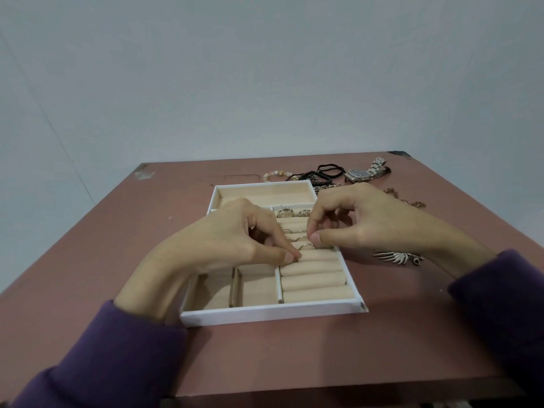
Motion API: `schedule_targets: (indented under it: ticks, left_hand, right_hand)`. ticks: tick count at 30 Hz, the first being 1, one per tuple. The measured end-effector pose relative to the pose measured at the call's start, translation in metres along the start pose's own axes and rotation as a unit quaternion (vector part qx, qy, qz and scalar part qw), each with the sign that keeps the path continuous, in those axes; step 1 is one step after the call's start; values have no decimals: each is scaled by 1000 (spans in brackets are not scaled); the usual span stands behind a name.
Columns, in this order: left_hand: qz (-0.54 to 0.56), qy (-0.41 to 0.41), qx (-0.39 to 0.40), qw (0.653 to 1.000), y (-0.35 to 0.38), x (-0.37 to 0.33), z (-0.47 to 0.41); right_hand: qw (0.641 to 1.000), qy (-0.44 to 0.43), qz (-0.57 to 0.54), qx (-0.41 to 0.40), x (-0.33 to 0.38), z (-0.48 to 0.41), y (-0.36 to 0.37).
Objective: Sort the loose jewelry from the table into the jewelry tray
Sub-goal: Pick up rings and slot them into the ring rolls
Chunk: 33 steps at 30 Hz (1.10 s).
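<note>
A white jewelry tray (pixel 269 314) with beige lining sits mid-table. Its right side holds padded ring rolls (pixel 313 282), and several rings (pixel 294 213) stand in the upper rolls. My left hand (pixel 232 240) hovers over the tray's middle with thumb and fingers pinched together at the rolls; what it pinches is too small to tell. My right hand (pixel 353 222) reaches in from the right and pinches a thin ring (pixel 306 246) at the rolls between thumb and forefinger.
Loose jewelry lies behind and right of the tray: a beaded bracelet (pixel 275 174), black cord bracelets (pixel 326 172), a metal watch (pixel 365 172), a gold chain (pixel 407 200), a silver winged piece (pixel 397 257). The tray's left compartments (pixel 256 290) hold nothing visible.
</note>
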<state>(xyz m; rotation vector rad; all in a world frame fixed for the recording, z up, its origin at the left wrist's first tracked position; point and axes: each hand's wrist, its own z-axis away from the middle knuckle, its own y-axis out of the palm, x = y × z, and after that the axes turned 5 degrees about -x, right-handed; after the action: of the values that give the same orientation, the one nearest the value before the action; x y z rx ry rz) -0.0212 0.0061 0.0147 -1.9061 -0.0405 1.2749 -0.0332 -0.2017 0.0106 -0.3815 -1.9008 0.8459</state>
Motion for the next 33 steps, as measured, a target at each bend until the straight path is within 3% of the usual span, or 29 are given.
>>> schedule_targets:
  ticks: [16,29,33]
  left_hand:
    - [-10,12,1,1000,-3,3,1]
    - [5,35,-124,992,-7,-2,1]
    - [21,32,-169,985,-6,-1,-3]
  right_hand:
    - [1000,-7,19,1,1,0,2]
    - [1000,-15,26,1,7,0,4]
    - [998,11,-5,-62,2,-2,-7]
